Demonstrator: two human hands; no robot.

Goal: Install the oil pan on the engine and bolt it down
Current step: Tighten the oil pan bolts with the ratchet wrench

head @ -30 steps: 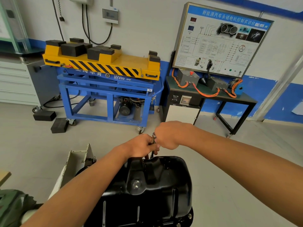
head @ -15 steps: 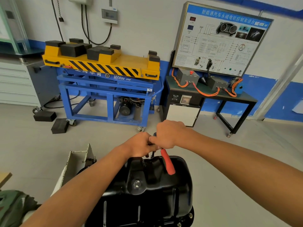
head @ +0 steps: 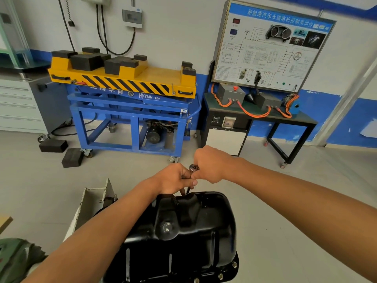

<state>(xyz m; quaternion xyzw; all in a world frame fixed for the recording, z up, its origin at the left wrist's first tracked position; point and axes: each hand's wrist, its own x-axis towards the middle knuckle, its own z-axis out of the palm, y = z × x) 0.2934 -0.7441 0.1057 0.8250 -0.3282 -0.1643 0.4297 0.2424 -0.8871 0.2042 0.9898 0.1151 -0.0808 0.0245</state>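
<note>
The oil pan (head: 183, 231) sits hollow side down at bottom centre, seated over an engine it almost wholly hides, with bolts (head: 220, 275) showing along its near flange; it looks like pressed black steel, so it should be stiff, fairly heavy and glossy enough to slip, best held by the flange rim rather than the rounded sump. At its far edge the left hand (head: 175, 178) has its fingers curled round the shaft of a ratchet (head: 193, 167), while the right hand (head: 212, 164) is fisted round the head end. Inverted, the pan's inside cannot be seen
</note>
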